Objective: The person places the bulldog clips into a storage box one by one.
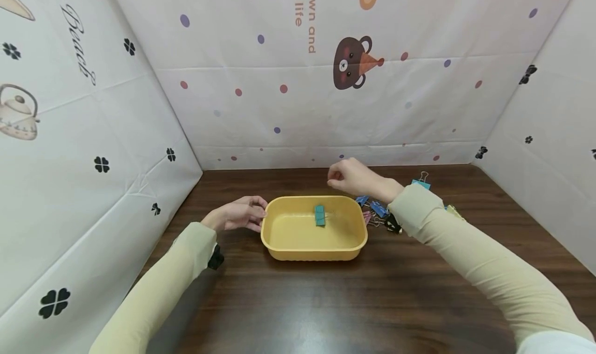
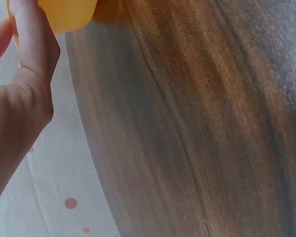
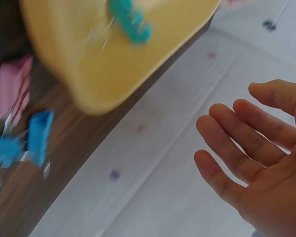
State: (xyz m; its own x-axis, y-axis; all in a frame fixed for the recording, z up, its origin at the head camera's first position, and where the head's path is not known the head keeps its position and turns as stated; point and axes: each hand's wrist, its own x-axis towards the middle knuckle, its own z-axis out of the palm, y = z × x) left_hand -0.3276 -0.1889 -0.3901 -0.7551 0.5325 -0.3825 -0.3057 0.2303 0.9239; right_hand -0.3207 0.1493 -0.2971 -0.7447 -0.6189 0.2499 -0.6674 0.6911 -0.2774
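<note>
In the head view, we see the yellow tray (image 1: 314, 254) in the middle of the frame, on the brown table (image 1: 302, 302). One green clip (image 1: 319, 216) lies inside it. At the tray's left edge, the left hand (image 1: 239, 213) holds the rim between thumb and fingers. The right hand (image 1: 356, 178) is above the tray's upper right corner. Right of the tray we find blue clips (image 1: 379, 209), a pink clip (image 1: 367, 217) and a black clip (image 1: 393, 223), partly behind the right arm.

In the left wrist view, we see the tray at the upper left, its edge pinched by thumb and finger.

In the right wrist view, the right hand is at the right side, its fingers apart and holding nothing. The tray with the green clip fills the upper part, blurred; pink and blue clips are at the left.
</note>
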